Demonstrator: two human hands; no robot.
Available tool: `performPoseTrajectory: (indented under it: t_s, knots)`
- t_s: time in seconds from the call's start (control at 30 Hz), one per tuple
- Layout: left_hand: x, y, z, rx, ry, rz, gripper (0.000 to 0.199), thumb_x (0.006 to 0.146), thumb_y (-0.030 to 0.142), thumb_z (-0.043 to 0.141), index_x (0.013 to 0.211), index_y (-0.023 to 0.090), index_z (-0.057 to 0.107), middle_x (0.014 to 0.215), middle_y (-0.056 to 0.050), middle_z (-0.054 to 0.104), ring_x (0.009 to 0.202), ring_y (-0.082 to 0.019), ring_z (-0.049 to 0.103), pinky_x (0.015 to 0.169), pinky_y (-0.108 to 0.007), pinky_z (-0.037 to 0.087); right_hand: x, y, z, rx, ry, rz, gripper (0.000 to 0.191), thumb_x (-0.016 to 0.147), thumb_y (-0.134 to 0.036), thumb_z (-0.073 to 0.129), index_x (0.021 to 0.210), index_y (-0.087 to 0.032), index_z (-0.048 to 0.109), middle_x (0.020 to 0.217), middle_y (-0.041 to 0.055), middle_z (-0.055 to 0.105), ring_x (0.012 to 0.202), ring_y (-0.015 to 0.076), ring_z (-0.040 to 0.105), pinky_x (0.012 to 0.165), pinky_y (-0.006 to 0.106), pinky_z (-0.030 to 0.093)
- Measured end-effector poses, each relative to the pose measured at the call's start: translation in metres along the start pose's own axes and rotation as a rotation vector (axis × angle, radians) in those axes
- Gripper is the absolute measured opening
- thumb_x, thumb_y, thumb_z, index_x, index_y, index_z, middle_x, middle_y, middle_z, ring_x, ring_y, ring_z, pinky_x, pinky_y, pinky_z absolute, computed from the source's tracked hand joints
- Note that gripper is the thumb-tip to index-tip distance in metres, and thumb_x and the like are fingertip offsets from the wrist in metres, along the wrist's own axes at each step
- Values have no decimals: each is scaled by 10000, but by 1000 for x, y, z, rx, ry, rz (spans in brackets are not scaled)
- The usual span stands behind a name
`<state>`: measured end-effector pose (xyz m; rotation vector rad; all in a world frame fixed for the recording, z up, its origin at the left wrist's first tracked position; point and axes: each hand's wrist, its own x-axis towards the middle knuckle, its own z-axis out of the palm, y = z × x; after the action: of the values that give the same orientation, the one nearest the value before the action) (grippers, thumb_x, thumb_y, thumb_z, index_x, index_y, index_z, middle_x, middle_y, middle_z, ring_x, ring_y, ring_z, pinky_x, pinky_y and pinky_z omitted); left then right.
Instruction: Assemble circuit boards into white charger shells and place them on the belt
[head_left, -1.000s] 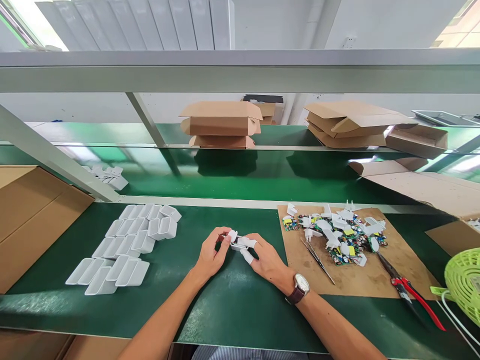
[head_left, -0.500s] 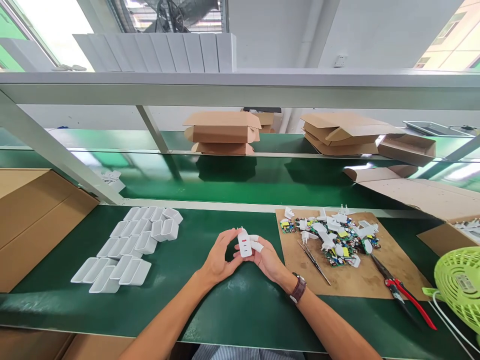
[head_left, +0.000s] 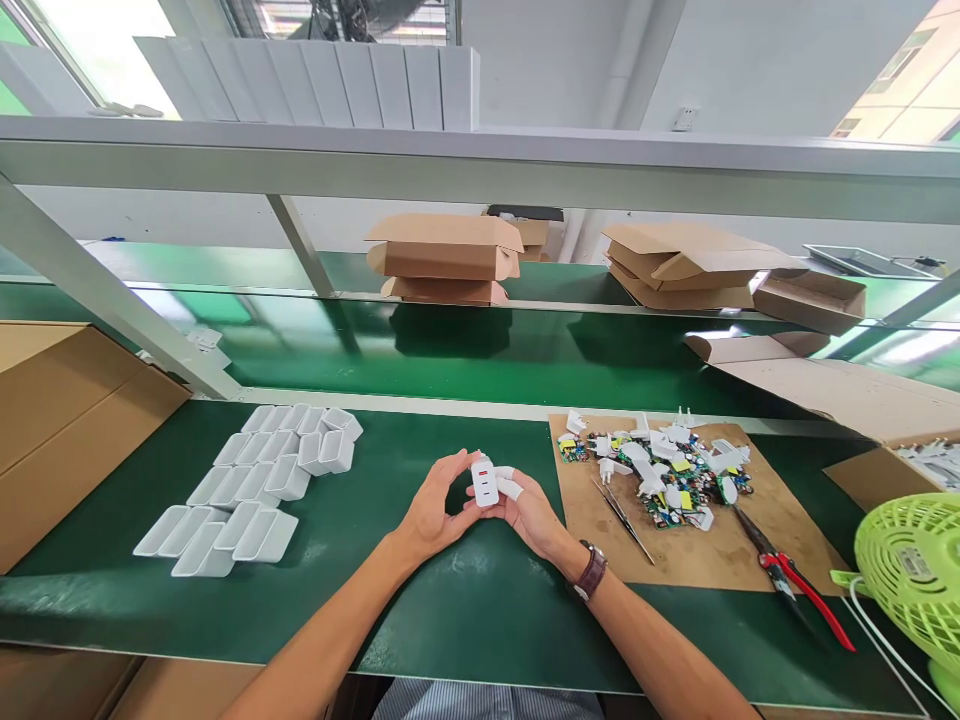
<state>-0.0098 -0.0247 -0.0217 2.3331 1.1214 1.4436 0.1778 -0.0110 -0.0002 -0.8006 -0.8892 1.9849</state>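
Note:
Between my two hands, over the middle of the green mat, is a small white charger with several ports on its upturned face. My left hand is closed on its left side, fingertips at the upper and lower ends. My right hand grips it from the right; white coverings wrap two of its fingertips. To the left stand rows of open white plastic casings. On the right, a brown board carries a heap of circuit boards and white plug parts.
Tweezers and red-handled pliers lie on the board, the pliers reaching past its edge. A green fan stands at the right edge. Cardboard boxes sit on the back ledge, and a large carton is at left.
The view has shifted slightly, so most things sit a little higher and further left. Both hands still hold the charger in nearly the same pose.

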Motion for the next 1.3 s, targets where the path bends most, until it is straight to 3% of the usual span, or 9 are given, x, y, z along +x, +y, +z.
performPoseTrajectory:
  t_s: [0.27, 0.43, 0.53, 0.67, 0.83, 1.0, 1.1, 1.2, 1.3]
  knots:
    - [1, 2, -1, 34, -9, -20, 728, 957, 315, 647, 1566, 227, 257, 1332, -176, 660, 1217, -294, 663, 971, -495, 590, -1, 2, 0, -64, 8, -60, 387, 821, -521, 752, 1022, -198, 682, 937, 70, 761, 921, 278, 746, 912, 531, 578]
    - [-3, 3, -3, 36, -45, -111, 938, 860, 428, 773, 1582, 248, 204, 1397, -190, 618, 1292, -339, 619, 1046, -550, 535, 0, 4, -8, -485, 194, -493, 276, 873, -402, 715, 1105, -254, 689, 1165, 83, 697, 1089, 248, 669, 982, 447, 568]
    - [-5, 3, -1, -19, -103, -187, 1143, 787, 476, 836, 1614, 276, 74, 1490, -205, 543, 1383, -361, 541, 1098, -577, 485, 2, 8, -21, -908, 173, -736, 223, 916, -251, 626, 1125, -257, 702, 1200, 104, 643, 1090, 238, 641, 958, 412, 567]
    - [-6, 3, 3, -107, -162, -271, 1296, 749, 462, 872, 1618, 299, -76, 1560, -211, 466, 1433, -342, 491, 1136, -547, 462, 6, 15, -32, -1194, 13, -785, 308, 880, -122, 582, 1137, -250, 692, 1166, 106, 625, 1003, 227, 646, 850, 386, 589]
    - [-6, 0, 1, -120, -169, -312, 1319, 745, 450, 878, 1614, 308, -105, 1573, -210, 453, 1455, -349, 458, 1175, -582, 404, 3, 14, -27, -1158, 110, -875, 297, 931, -122, 558, 1162, -262, 682, 1195, 101, 625, 1040, 215, 651, 873, 359, 579]
    - [-6, -1, -1, -156, -166, -323, 1323, 746, 437, 881, 1614, 301, -107, 1565, -223, 458, 1420, -339, 508, 1152, -546, 444, 2, 10, -26, -1161, -11, -763, 290, 885, -99, 568, 1092, -251, 701, 1135, 99, 660, 958, 217, 659, 824, 360, 578]
    - [-6, -1, 1, -165, -167, -358, 1333, 734, 451, 886, 1613, 311, -107, 1559, -215, 467, 1399, -340, 531, 1126, -539, 472, 4, 14, -27, -1100, 32, -687, 217, 881, -156, 597, 1045, -247, 708, 1148, 103, 666, 993, 229, 657, 852, 384, 579]
    - [-7, -2, 3, -116, -144, -326, 1332, 704, 452, 903, 1619, 313, -55, 1529, -206, 493, 1335, -350, 583, 1053, -535, 529, 5, 18, -22, -765, 113, -515, 213, 905, -324, 647, 1104, -257, 687, 1151, 92, 692, 1037, 234, 672, 896, 402, 589]
    - [-8, -2, 6, -56, -64, -176, 1045, 839, 377, 795, 1616, 290, 102, 1390, -174, 601, 1199, -309, 668, 989, -509, 568, 4, 17, -14, -385, 71, -225, 339, 923, -496, 628, 1155, -250, 657, 1045, 66, 738, 964, 238, 718, 851, 422, 614]
